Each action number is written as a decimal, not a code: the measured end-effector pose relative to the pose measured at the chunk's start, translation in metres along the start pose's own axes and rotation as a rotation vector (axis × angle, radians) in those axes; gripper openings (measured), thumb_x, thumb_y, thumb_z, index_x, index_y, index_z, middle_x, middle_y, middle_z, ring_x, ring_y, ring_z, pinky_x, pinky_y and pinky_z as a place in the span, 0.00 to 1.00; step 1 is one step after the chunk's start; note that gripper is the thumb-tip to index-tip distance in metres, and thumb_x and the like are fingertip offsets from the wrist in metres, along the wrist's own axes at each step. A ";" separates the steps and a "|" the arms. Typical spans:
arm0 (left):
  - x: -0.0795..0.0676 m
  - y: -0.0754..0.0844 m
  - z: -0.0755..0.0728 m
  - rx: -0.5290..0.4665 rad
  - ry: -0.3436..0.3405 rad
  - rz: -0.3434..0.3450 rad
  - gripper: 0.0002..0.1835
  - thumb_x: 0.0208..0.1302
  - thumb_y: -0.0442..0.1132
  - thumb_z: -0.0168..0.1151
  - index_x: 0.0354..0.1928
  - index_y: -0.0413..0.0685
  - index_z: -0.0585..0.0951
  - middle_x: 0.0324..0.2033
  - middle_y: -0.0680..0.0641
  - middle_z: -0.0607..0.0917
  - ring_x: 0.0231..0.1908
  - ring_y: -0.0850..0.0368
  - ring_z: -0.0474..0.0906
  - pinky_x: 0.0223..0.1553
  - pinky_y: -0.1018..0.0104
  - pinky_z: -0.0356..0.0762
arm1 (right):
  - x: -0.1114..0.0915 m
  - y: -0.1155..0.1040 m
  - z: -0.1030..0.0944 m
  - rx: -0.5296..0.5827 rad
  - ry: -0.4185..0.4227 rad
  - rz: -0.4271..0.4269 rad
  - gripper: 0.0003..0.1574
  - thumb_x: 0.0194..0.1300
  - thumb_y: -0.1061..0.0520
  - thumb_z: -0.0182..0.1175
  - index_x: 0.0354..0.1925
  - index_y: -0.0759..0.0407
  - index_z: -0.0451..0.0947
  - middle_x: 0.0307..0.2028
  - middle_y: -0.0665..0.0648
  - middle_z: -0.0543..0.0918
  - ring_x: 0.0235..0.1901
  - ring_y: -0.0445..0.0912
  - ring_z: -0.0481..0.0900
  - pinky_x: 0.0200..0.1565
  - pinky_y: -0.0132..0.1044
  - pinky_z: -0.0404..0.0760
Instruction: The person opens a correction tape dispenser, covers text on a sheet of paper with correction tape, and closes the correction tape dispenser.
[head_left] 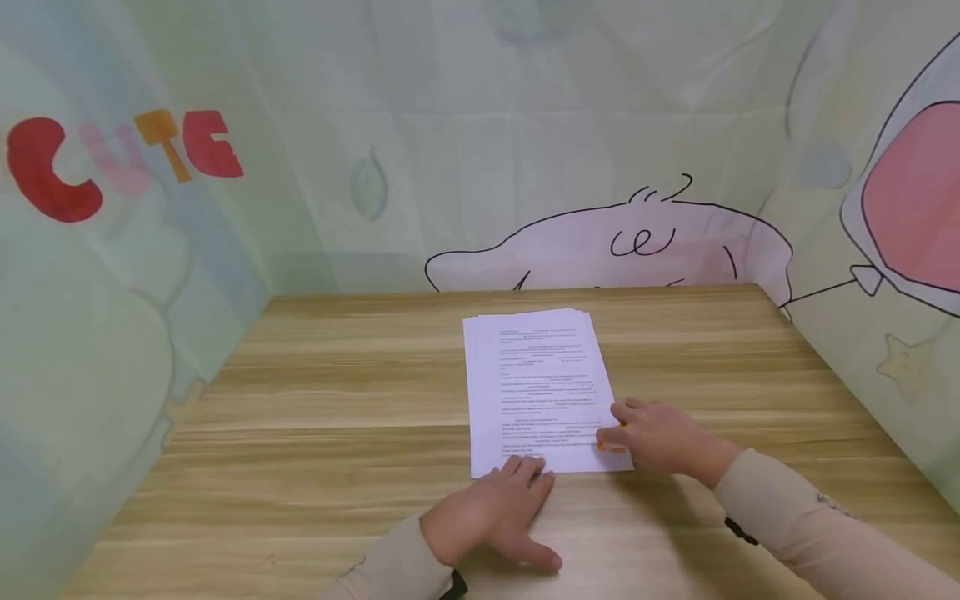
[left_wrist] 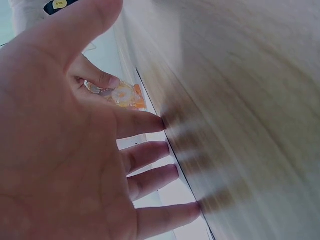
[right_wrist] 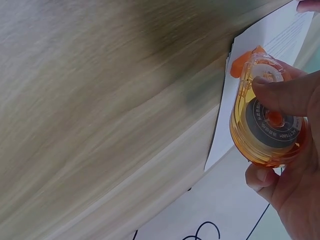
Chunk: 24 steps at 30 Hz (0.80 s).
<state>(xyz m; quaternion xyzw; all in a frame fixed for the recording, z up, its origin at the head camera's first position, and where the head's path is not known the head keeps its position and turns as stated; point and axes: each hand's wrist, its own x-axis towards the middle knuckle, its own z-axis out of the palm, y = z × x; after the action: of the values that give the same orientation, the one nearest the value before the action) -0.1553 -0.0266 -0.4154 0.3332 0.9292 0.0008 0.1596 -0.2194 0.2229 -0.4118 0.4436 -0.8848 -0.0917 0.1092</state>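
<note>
A stack of printed paper sheets [head_left: 543,392] lies on the wooden table, its edges slightly fanned at the top left. At the lower right of the top sheet, my right hand [head_left: 667,437] holds an orange see-through correction tape [right_wrist: 262,132] between thumb and fingers. In the right wrist view its orange tip is down by the paper, close to the sheet's edge. My left hand [head_left: 491,512] has its fingers spread, with the fingertips resting on the bottom edge of the stack and the thumb out over the wood.
The wooden table [head_left: 337,400] reaches back to a fabric backdrop [head_left: 487,167] with cartoon drawings, which also rises along both sides. Beige sleeves [head_left: 795,508] cover both forearms, and a dark band [head_left: 741,531] shows at the right wrist.
</note>
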 end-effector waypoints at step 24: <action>0.000 -0.001 -0.001 0.018 -0.010 0.007 0.52 0.45 0.74 0.55 0.68 0.50 0.60 0.66 0.47 0.61 0.66 0.52 0.56 0.62 0.55 0.65 | -0.019 0.011 -0.002 0.012 0.030 0.018 0.18 0.50 0.60 0.67 0.39 0.40 0.80 0.25 0.48 0.67 0.25 0.41 0.65 0.19 0.27 0.58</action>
<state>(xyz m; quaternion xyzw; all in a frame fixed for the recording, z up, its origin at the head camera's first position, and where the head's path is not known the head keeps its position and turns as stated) -0.1560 -0.0271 -0.4142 0.3380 0.9272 -0.0085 0.1612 -0.2164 0.2447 -0.4092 0.4376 -0.8876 -0.0787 0.1205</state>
